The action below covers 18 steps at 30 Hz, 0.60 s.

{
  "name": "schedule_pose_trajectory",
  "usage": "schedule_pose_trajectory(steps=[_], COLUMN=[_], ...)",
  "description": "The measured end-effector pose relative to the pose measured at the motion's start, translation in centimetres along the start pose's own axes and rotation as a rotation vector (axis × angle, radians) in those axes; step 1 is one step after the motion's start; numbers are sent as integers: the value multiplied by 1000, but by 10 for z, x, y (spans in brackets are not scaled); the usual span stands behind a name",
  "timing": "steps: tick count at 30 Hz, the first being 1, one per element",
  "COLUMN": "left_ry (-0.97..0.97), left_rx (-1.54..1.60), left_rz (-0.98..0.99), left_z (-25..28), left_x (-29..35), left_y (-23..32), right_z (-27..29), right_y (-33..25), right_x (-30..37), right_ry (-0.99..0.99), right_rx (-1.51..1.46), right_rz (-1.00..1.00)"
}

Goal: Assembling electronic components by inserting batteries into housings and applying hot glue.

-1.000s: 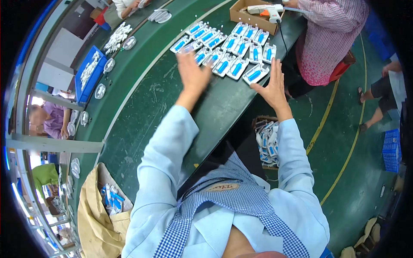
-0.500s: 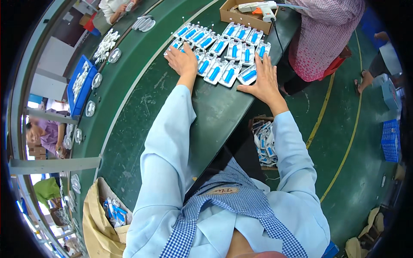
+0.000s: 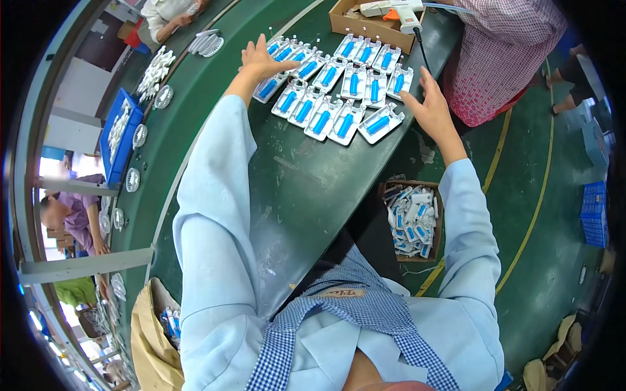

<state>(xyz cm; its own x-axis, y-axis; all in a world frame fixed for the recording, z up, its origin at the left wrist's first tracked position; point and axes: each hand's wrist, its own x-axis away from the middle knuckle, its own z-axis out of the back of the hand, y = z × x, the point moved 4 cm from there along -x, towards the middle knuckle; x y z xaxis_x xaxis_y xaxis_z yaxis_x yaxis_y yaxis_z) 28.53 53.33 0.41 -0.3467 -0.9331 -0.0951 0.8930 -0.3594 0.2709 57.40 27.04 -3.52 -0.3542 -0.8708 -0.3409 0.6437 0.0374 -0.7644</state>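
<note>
Several white plastic housings (image 3: pixel 321 121), each with a blue cylinder and thin wires inside, lie in uneven rows on the green table (image 3: pixel 313 189). My left hand (image 3: pixel 259 60) is over the far left end of the rows, fingers apart, thumb stretched toward the housings; whether it touches one I cannot tell. My right hand (image 3: pixel 432 104) hovers off the right end of the rows by the table edge, fingers spread and holding nothing. Nearest to it lies a tilted housing (image 3: pixel 381 124) at the near right corner of the group.
A cardboard box (image 3: pixel 339 19) with a white glue gun (image 3: pixel 407 16) on it stands at the far end, beside a person in a checked garment (image 3: pixel 495 58). Below the right edge sits a carton of similar parts (image 3: pixel 414 221). A blue tray (image 3: pixel 122 133) lies on the left bench.
My left hand has moved up and left along the rows. My right hand has drawn away to the right from the corner housing. The front-row housings sit slightly nearer me and spread more.
</note>
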Motion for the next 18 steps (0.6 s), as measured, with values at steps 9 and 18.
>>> schedule_pose_trajectory(steps=[9,18], left_ry=[-157,-24], left_rx=[-223,-133], left_rz=[-81,-79], left_z=[-20,-11], left_x=[11,20], left_y=[30,33], right_z=[-1,-17], right_y=[-15,-16], right_x=[7,-2], right_ry=[-132,-111], right_rx=[137,254], right_rz=[1,-18])
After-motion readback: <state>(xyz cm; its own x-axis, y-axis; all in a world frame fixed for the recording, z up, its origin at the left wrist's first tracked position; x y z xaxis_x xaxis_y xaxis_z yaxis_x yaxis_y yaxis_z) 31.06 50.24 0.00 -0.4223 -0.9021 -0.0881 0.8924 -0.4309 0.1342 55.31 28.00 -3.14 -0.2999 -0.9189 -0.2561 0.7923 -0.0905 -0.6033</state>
